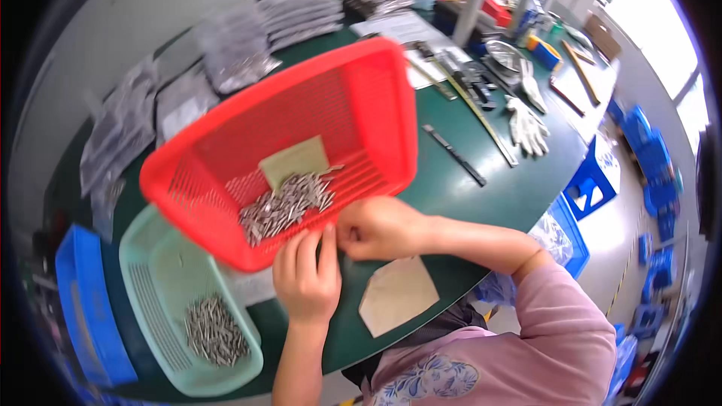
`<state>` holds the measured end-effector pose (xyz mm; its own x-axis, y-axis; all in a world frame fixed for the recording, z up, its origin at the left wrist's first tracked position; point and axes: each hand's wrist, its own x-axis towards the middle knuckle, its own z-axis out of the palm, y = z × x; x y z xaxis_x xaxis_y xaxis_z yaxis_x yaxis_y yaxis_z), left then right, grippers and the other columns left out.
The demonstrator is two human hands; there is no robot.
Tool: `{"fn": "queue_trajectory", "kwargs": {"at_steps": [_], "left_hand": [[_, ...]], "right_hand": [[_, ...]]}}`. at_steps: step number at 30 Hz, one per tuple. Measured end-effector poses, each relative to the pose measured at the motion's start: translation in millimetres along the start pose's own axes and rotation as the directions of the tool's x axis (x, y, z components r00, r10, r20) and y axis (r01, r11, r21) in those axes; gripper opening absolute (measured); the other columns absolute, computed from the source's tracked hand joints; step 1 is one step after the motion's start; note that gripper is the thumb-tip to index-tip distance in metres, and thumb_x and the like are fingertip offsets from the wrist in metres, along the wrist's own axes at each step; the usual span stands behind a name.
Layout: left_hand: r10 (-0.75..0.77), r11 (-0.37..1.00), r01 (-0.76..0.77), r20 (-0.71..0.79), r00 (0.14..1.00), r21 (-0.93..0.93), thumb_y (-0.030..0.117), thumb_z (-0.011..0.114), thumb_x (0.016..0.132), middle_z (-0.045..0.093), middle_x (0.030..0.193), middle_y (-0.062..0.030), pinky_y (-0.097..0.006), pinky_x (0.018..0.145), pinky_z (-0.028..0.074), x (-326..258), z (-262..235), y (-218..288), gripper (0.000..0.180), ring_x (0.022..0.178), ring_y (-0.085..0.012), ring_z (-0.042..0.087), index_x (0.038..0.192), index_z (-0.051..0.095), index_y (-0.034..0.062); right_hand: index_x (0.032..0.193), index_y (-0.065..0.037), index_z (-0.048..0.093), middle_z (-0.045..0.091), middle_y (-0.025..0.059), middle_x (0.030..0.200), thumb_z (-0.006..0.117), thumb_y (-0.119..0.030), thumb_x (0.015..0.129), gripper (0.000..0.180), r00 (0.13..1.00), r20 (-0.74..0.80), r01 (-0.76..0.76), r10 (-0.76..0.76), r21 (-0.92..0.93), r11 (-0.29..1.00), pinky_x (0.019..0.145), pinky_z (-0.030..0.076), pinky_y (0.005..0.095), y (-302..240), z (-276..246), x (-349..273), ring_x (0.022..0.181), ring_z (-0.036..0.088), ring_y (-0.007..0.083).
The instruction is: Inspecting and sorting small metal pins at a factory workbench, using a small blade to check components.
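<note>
Hands are seen at the near rim of a red slotted basket, which is tilted up on the dark green worktop near its near edge. The left hand is laid with fingers together and extended, fingertips touching the pile of small metal pins heaped at the low near side of the red basket; nothing is seen clamped in it. The right hand is curled narrow just beside the left, at the basket's near rim; whether a pin is pinched cannot be told. A yellowish paper slip is lying inside the red basket just behind the pins. A pale green basket is set at the near left corner of the worktop, partly under the red one, with a smaller pile of like pins in it. A blue bin is seen left of it, at the left edge. A brown paper piece is lying on the worktop near the near edge, under the right forearm. Bags of grey parts are stacked along the far left edge. White gloves, a long metal rule and a dark bar are laid toward the right edge, well apart from the hands. Blue crates are seen on the floor beyond the right edge.
</note>
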<state>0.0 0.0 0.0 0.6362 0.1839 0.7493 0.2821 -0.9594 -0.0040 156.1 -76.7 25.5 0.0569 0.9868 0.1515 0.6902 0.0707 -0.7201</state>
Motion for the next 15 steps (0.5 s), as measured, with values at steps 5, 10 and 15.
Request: {"fn": "queue_trajectory", "kwargs": {"at_steps": [5,10,15], "left_hand": [[-0.086,0.995,0.086,0.007,0.996,-0.050,0.006,0.068,0.075,0.057,0.081,-0.0063,-0.033,0.060,0.046,7.1,10.0,26.4,0.014,0.074,-0.0204,0.058,0.087,0.066,0.0000],[-0.558,-0.005,0.706,0.588,0.585,-0.708,0.005,0.059,0.086,0.057,0.086,-0.0062,-0.024,0.061,0.047,-7.0,1.9,27.2,0.012,0.073,-0.0116,0.056,0.087,0.064,-0.0061],[-0.452,-0.489,0.636,0.797,0.401,-0.597,0.010,0.054,0.091,0.059,0.093,-0.0094,-0.027,0.068,0.054,0.8,-7.0,33.6,0.020,0.080,-0.0162,0.061,0.092,0.062,-0.0080]], "right_hand": [[0.080,-0.002,0.061,0.061,0.0078,0.068,0.065,-0.012,0.073,0.013,0.995,-0.082,-0.042,0.058,0.179,0.983,0.053,0.046,0.0316,8.3,-19.9,-18.0,0.058,0.059,0.0190],[0.087,-0.003,0.061,0.061,0.0064,0.072,0.070,-0.014,0.074,0.020,0.981,-0.185,0.001,0.059,0.305,0.952,0.054,0.047,0.0297,0.0,-3.1,-24.3,0.061,0.059,0.0170],[0.081,-0.008,0.062,0.058,0.0038,0.070,0.073,-0.015,0.073,0.015,0.903,-0.386,0.267,-0.190,0.156,0.951,0.059,0.044,0.0315,4.6,4.2,-27.9,0.062,0.056,0.0180]]}}
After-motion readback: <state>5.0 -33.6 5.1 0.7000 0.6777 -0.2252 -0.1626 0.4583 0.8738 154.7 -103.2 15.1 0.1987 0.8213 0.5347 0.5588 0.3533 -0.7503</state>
